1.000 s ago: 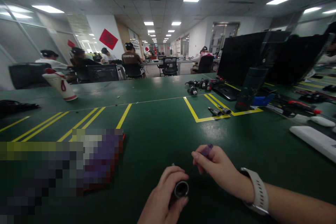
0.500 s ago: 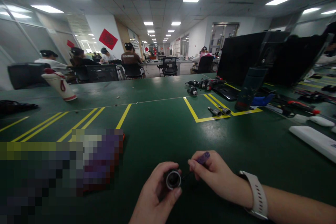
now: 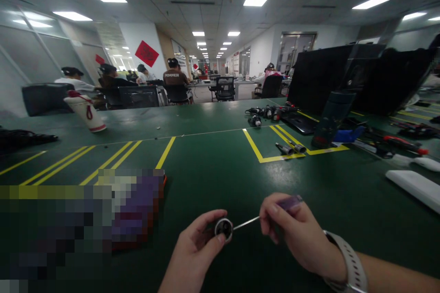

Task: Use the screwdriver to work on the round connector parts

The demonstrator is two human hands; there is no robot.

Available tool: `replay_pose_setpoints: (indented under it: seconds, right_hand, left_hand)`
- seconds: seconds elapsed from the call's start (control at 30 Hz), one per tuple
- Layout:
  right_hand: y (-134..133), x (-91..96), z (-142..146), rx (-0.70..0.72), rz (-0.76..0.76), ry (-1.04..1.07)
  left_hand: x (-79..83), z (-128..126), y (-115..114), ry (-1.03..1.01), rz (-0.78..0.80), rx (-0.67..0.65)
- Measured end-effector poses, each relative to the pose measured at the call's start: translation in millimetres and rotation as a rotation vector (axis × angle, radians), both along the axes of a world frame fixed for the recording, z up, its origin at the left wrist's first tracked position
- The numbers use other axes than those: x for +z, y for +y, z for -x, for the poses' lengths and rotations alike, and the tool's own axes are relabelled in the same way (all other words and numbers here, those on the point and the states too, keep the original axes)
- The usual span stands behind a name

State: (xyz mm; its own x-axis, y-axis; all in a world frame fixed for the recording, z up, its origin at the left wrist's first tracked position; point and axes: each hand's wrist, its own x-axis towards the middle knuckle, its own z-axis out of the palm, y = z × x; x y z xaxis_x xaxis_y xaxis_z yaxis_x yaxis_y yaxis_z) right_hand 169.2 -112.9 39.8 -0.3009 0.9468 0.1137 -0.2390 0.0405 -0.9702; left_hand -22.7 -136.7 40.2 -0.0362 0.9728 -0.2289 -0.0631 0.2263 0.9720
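Note:
My left hand (image 3: 192, 252) is closed around a small black cylindrical part (image 3: 223, 228), its round metal-rimmed end facing the camera. My right hand (image 3: 295, 233), with a white watch on the wrist, pinches a thin screwdriver with a purple handle (image 3: 288, 202). Its slim metal shaft (image 3: 245, 223) runs leftward and its tip meets the end of the part. Both hands hover low over the green table (image 3: 213, 174) near its front edge.
Two small metal cylinders (image 3: 290, 148) lie in a yellow-taped square. Beyond are more black parts (image 3: 266, 112), a dark bottle (image 3: 332, 119), black monitors (image 3: 330, 75), red-handled tools (image 3: 405, 142) and a white keyboard (image 3: 412, 185). A white bottle (image 3: 85, 112) stands far left. People sit at the back.
The left hand turned the part so its round end faces up toward the camera. The right hand drew back to the right, exposing the screwdriver's shaft, tip now at the part's end.

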Motion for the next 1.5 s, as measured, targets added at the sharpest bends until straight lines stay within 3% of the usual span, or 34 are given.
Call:
replay_pose_setpoints:
  seconds: [0.17,0.27,0.57,0.87,1.07,1.5]
  right_hand:
    - [-14.2,12.3,-1.9,0.045,-0.569,-0.379]
    - [-16.3,15.2,-0.1,0.056,-0.709,-0.444]
    - [-17.9,10.6,3.4,0.088,-0.852,-0.501]
    - [-21.4,13.3,4.6,0.087,-0.96,-0.601]
    - [-26.2,11.5,5.6,0.078,-1.143,-0.684]
    - [-28.4,12.1,6.2,0.041,-1.132,-0.694]
  left_hand:
    - [4.8,-2.5,-2.1,0.005,-0.01,0.022]
    - [4.5,-3.3,-3.0,0.001,-0.025,0.017]
    - [-1.1,2.9,-0.1,0.162,-0.117,-0.08]
    - [-3.2,3.9,-2.1,0.321,-0.301,-0.048]
    - [-7.8,5.2,-3.3,0.405,-0.397,-0.064]
    - [-10.0,4.9,-4.9,0.441,-0.405,-0.085]
